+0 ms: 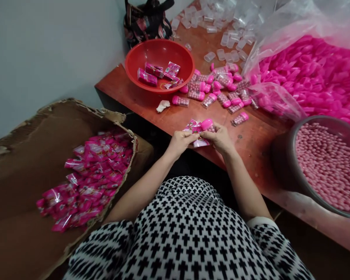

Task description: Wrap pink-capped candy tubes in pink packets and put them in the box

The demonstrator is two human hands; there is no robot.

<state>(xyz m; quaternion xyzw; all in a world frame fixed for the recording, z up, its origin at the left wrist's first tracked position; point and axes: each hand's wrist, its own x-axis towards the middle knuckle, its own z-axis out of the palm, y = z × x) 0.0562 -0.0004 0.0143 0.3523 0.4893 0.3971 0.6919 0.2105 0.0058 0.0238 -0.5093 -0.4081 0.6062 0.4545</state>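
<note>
Over the table's front edge my two hands meet. My left hand (182,140) pinches a pink printed wrapper (193,126) between thumb and fingers. Fingers of my right hand (221,140) are closed around a small clear bottle of pink balls with a pink cap (207,124), its thumb against the wrapper. The bottle lies beside or over the wrapper; I cannot tell whether any of it is inside. Just beyond, several filled bottles (196,95) with pink caps lie in a loose heap.
A red bowl (160,86) holds several printed wrappers. At left, a torn cardboard box (23,147) contains many pink packets (96,167). To the right are a bag of pink caps (312,74) and a tub (286,155) of pink balls. Clear empty containers (221,54) lie behind.
</note>
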